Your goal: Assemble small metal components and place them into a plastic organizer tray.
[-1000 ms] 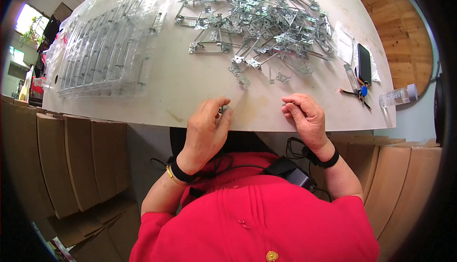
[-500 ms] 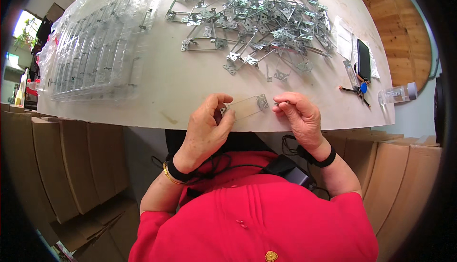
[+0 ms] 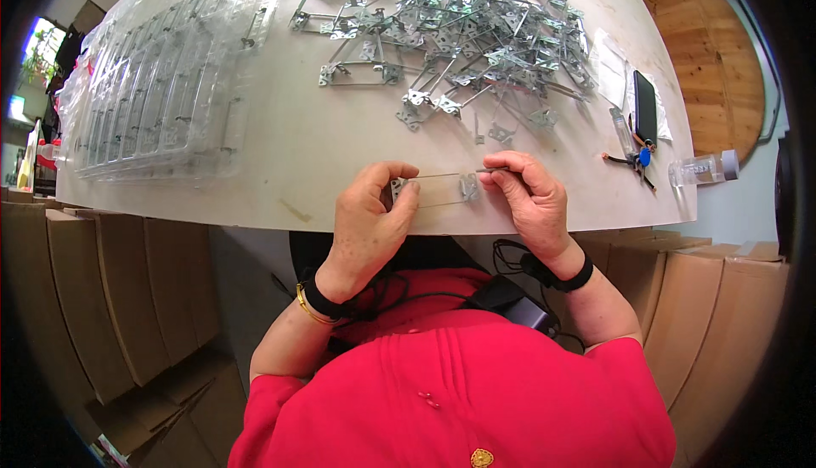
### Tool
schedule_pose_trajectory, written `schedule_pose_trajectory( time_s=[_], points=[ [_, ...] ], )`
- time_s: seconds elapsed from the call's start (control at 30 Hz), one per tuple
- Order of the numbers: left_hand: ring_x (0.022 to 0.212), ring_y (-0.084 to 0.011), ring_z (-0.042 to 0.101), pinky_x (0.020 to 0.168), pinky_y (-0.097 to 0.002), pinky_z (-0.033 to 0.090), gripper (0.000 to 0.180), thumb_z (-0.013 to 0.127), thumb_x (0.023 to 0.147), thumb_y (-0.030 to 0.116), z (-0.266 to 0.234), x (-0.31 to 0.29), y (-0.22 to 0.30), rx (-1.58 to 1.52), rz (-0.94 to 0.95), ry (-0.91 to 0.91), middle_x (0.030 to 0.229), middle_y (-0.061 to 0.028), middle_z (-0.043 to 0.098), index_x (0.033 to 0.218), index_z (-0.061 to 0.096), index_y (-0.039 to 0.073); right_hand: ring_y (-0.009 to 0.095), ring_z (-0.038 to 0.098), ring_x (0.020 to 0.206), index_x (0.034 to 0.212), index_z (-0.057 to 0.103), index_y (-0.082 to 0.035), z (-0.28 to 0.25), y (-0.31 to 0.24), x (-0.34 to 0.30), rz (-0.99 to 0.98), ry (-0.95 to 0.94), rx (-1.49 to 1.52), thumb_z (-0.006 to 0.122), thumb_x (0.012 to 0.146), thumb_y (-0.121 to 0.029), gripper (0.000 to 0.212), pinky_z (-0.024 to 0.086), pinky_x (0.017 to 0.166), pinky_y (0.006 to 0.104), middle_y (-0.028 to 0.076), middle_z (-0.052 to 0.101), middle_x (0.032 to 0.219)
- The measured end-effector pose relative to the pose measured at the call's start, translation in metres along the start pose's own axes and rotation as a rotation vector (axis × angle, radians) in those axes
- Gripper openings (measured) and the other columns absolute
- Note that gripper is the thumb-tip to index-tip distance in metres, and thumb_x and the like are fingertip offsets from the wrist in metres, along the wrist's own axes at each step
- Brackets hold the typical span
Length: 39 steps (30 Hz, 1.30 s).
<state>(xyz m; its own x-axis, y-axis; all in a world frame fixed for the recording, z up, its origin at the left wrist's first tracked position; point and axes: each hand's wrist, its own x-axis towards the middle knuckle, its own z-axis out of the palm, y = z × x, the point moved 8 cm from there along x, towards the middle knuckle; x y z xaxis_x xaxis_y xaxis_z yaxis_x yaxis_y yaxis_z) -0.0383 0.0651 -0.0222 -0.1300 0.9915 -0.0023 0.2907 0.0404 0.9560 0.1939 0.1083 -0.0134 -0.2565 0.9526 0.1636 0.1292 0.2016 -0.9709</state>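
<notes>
My left hand (image 3: 365, 221) and my right hand (image 3: 527, 200) hold a thin metal wire bracket (image 3: 438, 189) between them, just above the near edge of the white table (image 3: 297, 145). The left fingers pinch its left end plate, the right fingers pinch its right end. A large heap of the same metal brackets (image 3: 450, 34) lies farther back on the table, with a few loose ones near its front.
A stack of clear plastic trays (image 3: 161, 85) lies at the left. A black phone (image 3: 645, 107), keys with a blue tag (image 3: 633, 158) and a clear bottle (image 3: 705, 166) sit at the right edge. Cardboard boxes (image 3: 93, 298) stand under the table; a round wooden tabletop (image 3: 714, 51) is beyond.
My hands have drawn apart with the bracket between them. A second ago both rested closed on the table edge with only a small piece in the left fingers.
</notes>
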Motion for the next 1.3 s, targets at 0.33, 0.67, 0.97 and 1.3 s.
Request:
schedule_pose_trajectory(
  time_s=[0.33,0.67,0.97,1.3],
  points=[
    [0.05,-0.0015,0.049,0.046,-0.0224,0.037,0.023,0.072,0.101,0.013,0.001,-0.001,-0.006,-0.05,-0.032,-0.031,0.064,0.0064,0.055,0.12,0.072,0.0,0.009,0.07,0.088,0.115,0.07,-0.001,0.0,-0.001,-0.003,-0.013,0.053,0.008,0.069,0.106,-0.007,0.011,0.057,0.079,0.0232,0.004,0.07,0.107],
    [0.05,-0.0014,0.048,0.047,-0.0221,0.036,0.023,0.073,0.1,0.012,0.0,0.0,-0.006,-0.056,-0.022,-0.042,0.064,0.0064,0.055,0.12,0.071,-0.001,0.007,0.067,0.085,0.112,0.069,-0.002,0.009,-0.003,0.003,-0.034,0.015,-0.05,0.071,0.105,-0.008,0.009,0.055,0.076,0.0227,0.002,0.07,0.1],
    [0.051,-0.0014,0.048,0.046,-0.0221,0.036,0.021,0.073,0.1,0.012,0.0,0.0,-0.008,-0.052,-0.005,-0.01,0.066,0.0062,0.056,0.117,0.071,0.0,0.008,0.066,0.082,0.108,0.067,-0.003,0.009,-0.005,0.002,-0.096,0.003,-0.101,0.073,0.103,-0.007,0.009,0.054,0.074,0.0238,0.004,0.069,0.098],
    [0.049,-0.0019,0.05,0.045,-0.0224,0.038,0.023,0.073,0.1,0.013,0.0,0.001,-0.004,-0.051,-0.06,-0.024,0.064,0.0064,0.054,0.118,0.07,0.0,0.01,0.067,0.08,0.111,0.068,-0.002,0.01,-0.011,0.002,-0.1,0.014,-0.171,0.071,0.103,-0.001,0.008,0.055,0.073,0.0246,0.005,0.069,0.098]
  ],
)
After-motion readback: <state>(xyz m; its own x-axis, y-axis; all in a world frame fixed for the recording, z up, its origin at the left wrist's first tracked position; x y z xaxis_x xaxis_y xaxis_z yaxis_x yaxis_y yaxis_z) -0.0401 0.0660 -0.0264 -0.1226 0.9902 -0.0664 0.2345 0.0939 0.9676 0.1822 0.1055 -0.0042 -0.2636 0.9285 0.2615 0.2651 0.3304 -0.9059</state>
